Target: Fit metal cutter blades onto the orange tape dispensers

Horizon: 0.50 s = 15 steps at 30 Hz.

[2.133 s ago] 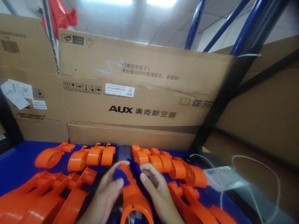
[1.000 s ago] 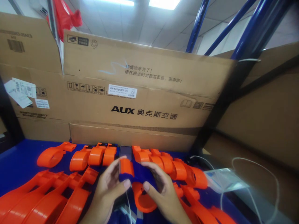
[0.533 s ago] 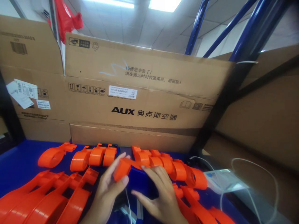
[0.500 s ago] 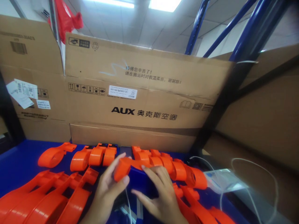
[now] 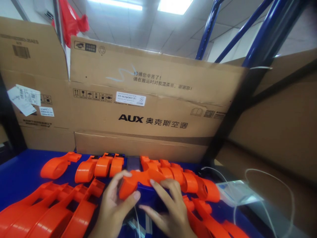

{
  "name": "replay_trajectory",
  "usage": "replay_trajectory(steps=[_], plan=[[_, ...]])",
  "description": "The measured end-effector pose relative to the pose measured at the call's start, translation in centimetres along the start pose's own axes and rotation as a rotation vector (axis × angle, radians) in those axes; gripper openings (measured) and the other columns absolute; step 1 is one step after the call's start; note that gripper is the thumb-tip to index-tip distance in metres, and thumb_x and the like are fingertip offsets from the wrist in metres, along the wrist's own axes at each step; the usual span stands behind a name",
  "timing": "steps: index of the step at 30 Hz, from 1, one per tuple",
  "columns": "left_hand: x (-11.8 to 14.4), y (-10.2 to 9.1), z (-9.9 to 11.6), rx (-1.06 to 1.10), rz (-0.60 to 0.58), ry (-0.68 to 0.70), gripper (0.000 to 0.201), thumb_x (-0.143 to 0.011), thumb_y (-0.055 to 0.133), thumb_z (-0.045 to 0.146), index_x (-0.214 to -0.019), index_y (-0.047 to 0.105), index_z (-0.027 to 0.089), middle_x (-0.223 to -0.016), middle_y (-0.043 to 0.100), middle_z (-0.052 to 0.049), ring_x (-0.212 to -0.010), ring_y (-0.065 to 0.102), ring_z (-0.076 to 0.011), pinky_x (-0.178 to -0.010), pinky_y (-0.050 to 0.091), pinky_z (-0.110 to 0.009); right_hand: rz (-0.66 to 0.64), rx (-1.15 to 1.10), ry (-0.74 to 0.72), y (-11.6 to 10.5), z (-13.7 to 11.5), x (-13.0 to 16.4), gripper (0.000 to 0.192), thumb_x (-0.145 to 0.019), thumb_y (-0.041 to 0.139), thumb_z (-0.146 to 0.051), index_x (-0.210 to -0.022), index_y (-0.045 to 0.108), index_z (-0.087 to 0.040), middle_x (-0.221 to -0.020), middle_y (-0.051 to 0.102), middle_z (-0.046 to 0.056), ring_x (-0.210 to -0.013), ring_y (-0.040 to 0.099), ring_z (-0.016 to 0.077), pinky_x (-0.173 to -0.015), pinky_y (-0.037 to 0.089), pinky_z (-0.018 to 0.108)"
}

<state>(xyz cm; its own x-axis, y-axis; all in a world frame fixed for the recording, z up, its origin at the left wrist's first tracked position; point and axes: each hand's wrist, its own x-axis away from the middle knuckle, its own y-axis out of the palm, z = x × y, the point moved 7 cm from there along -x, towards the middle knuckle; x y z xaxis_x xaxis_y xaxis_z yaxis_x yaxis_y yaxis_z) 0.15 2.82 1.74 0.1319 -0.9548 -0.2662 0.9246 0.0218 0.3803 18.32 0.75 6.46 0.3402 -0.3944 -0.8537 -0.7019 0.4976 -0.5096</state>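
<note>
At the far left, glossy orange moulded shells [image 5: 53,211] with rounded loops lay overlapped on the blue bench top [image 5: 17,172]. The left hand [image 5: 112,206] was curled around the near end of an orange plastic piece [image 5: 135,181], thumb pressed against its side. A dark blue part [image 5: 148,195] appeared to be seated beneath it, though that junction was blurred. The right hand [image 5: 170,211] was spread half open, fingertips pressing on both. Even pressure would be wanted so the halves seated squarely. A row of ringed orange parts [image 5: 188,180] stood to the right.
</note>
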Motion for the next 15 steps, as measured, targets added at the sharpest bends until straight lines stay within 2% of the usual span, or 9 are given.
replay_trajectory(steps=[4,9,12,15], plan=[[-0.1,-0.1,0.2,-0.017,0.018,0.005,0.040,-0.072,0.085,0.030,-0.107,0.067,0.027,-0.112,0.073,-0.005,-0.119,0.062,-0.0323,-0.102,0.049,-0.038,-0.005,0.010,-0.001,0.2,0.2,0.1,0.088,-0.074,0.087,-0.038,-0.150,0.043,-0.036,-0.102,0.060,0.009,-0.091,0.060,0.0303,-0.079,0.054,0.047],[-0.2,0.0,0.4,-0.009,-0.001,-0.002,0.041,-0.073,0.084,0.032,-0.110,0.066,0.027,-0.119,0.071,-0.006,-0.120,0.062,-0.0333,-0.101,0.050,-0.040,-0.012,0.006,-0.012,0.3,0.0,0.1,0.090,-0.073,0.087,-0.038,-0.151,0.043,-0.035,-0.103,0.060,0.010,-0.092,0.060,0.0305,-0.079,0.054,0.048],[0.1,0.5,0.5,0.019,-0.015,-0.033,0.052,-0.074,0.083,0.031,-0.122,0.063,0.028,-0.125,0.070,-0.008,-0.124,0.061,-0.0333,-0.102,0.050,-0.039,0.000,-0.036,0.008,0.0,-0.1,0.1,0.088,-0.073,0.088,-0.036,-0.149,0.045,-0.033,-0.103,0.063,0.010,-0.091,0.062,0.0305,-0.079,0.055,0.047],[0.5,1.5,0.7,0.134,-0.072,-0.040,0.073,-0.073,0.084,0.029,-0.140,0.054,0.029,-0.142,0.062,-0.011,-0.131,0.056,-0.0343,-0.105,0.049,-0.040,0.034,-0.137,0.127,-0.4,0.6,0.2,0.078,-0.075,0.084,-0.039,-0.144,0.050,-0.030,-0.110,0.068,0.011,-0.096,0.066,0.0333,-0.083,0.057,0.048]])
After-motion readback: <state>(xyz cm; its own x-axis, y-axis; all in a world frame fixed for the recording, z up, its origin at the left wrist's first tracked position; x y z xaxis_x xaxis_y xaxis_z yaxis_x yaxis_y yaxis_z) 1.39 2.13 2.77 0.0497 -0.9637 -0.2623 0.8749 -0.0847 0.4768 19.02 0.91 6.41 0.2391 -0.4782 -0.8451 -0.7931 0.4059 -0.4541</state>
